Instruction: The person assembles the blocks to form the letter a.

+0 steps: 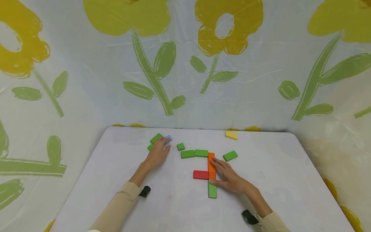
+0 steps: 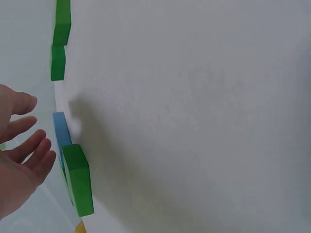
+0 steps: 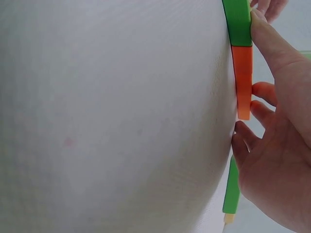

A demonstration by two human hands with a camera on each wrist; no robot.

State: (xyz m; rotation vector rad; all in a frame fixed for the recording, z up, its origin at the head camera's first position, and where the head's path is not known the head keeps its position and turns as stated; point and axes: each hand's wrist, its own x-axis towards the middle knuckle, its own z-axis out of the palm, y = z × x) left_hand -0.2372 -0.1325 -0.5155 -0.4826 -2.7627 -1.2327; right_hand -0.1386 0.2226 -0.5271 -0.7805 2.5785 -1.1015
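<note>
Over the green and blue blocks at the table's back left hovers the left hand [image 1: 157,154], fingers apart and loosely bent. In the left wrist view that hand [image 2: 22,150] stands beside a blue block [image 2: 61,130] and a green block [image 2: 78,179], with nothing between its fingers. The right hand [image 1: 232,178] rests its fingertips along the right side of an orange block [image 1: 211,162] and its thumb near a green block [image 1: 212,190]. In the right wrist view the fingers of the right hand [image 3: 282,131] touch the orange block [image 3: 242,80], the thumb the green block [image 3: 238,24].
A red block [image 1: 201,175] joins the orange column from the left. Two green blocks [image 1: 187,154] run leftward from its top, with a small green block [image 1: 180,147] beyond. A green block [image 1: 230,156] and a yellow block [image 1: 231,135] lie at the right on the white table [image 1: 171,209].
</note>
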